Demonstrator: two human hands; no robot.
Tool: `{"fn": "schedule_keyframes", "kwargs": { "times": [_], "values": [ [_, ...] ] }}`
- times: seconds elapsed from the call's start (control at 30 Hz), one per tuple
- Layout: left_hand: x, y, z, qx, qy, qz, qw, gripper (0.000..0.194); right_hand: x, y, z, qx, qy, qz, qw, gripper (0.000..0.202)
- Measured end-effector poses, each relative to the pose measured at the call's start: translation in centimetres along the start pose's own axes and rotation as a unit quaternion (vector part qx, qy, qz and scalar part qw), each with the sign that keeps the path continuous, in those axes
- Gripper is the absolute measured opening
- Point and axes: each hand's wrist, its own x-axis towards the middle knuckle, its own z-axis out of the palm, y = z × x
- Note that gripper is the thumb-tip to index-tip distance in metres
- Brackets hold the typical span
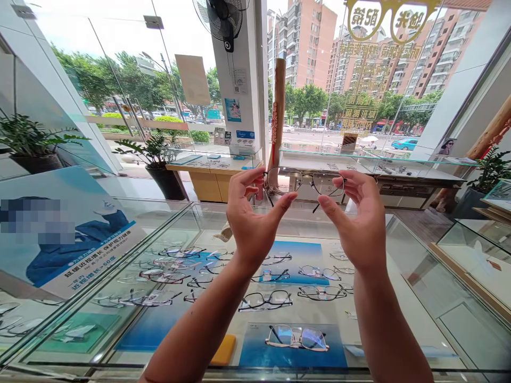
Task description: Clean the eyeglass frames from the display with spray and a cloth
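Two hands raised at chest height above a glass showcase [403,250], holding one pair of glasses [305,182] between them.

Left hand [251,221]: palm toward the camera, thumb and curled fingers pinched on the left end of the frame, at the hinge. Closed on the glasses.

Right hand [359,223]: palm toward the camera, thumb and fingers pinched on the right end of the frame. Closed on the glasses.

Glasses: thin dark metal frame, clear lenses, held level in the air, front turned away from the person, temples hanging down and inward behind the lenses. Clear of the showcase, above its far edge.

Showcase: glass top and sides, running from the near edge up to the hands. Inside, rows of frames [265,300] lie flat on white and blue pads, one pale pair [297,338] on a blue pad at the near edge, an orange block [223,350] just left of it.

Poster [64,234]: blue, tilted, on the left side of the showcase, part of it blurred out.

Counter [209,175]: wooden, beyond the far left corner, potted plant [159,159] beside it.

Second case [371,165]: glass, beyond the far edge, small items on top too small to tell.

Fan [221,18]: mounted on a white pillar above.

Window: street, trees and tower blocks outside.
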Motion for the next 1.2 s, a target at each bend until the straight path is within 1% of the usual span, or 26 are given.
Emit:
{"fn": "schedule_keyframes", "kwargs": {
  "times": [0.2, 0.37, 0.43, 0.67, 0.87, 1.03, 1.2],
  "values": [
    [-0.03, -0.02, -0.01, 0.006, 0.004, 0.012, 1.000, 0.063, -0.03, -0.16, 0.09, 0.013, 0.000, 0.021, 1.000, 0.049],
    [-0.07, 0.04, -0.03, 0.014, 0.013, 0.022, 1.000, 0.064, -0.15, -0.18, 0.25, 0.021, 0.000, 0.047, 0.999, 0.058],
    [-0.07, 0.09, -0.04, 0.019, 0.014, 0.024, 0.999, 0.064, -0.17, -0.30, 0.26, 0.016, 0.001, 0.057, 0.998, 0.058],
    [0.00, 0.15, 0.04, 0.022, 0.015, 0.030, 0.999, 0.062, -0.03, -0.32, 0.17, 0.006, 0.003, 0.046, 0.999, 0.055],
    [-0.01, 0.39, 0.04, 0.034, 0.022, 0.043, 0.998, 0.062, -0.01, -0.32, 0.14, -0.005, -0.006, 0.047, 0.999, 0.053],
    [0.07, 0.75, 0.02, 0.054, 0.027, 0.057, 0.997, 0.063, -0.02, -0.41, 0.08, -0.015, -0.013, 0.056, 0.998, 0.052],
    [0.08, 0.85, 0.02, 0.062, 0.027, 0.056, 0.996, 0.062, -0.01, -0.45, 0.05, -0.026, -0.014, 0.064, 0.998, 0.053]
  ]
}}
